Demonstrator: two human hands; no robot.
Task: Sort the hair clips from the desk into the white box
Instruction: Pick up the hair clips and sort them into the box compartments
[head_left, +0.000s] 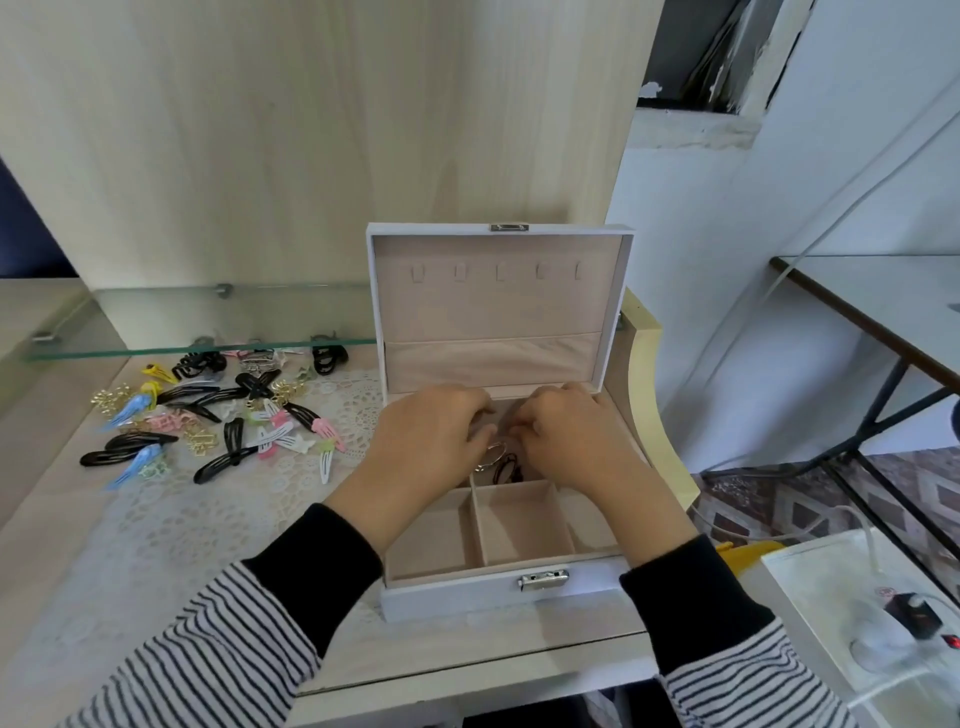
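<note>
The hair clips (218, 421) lie in a loose heap on the desk (171, 525), left of the white box (498, 587) and well apart from both hands; black, blue, pink, white, yellow and gold ones are mixed together on a lace mat (332, 395). The box stands open, its lid (498, 306) upright against the wooden wall panel (311, 130), its beige tray split into compartments (the near ones hold nothing visible). Both hands meet over a rear middle compartment. The left hand (423, 441) and the right hand (571, 436) have fingers curled inward around a small silvery ring-shaped piece (493, 454); which hand actually pinches it I cannot tell. Something thin and dark (506, 470) lies just beneath. A glass shelf (156, 322) runs above the heap.
</note>
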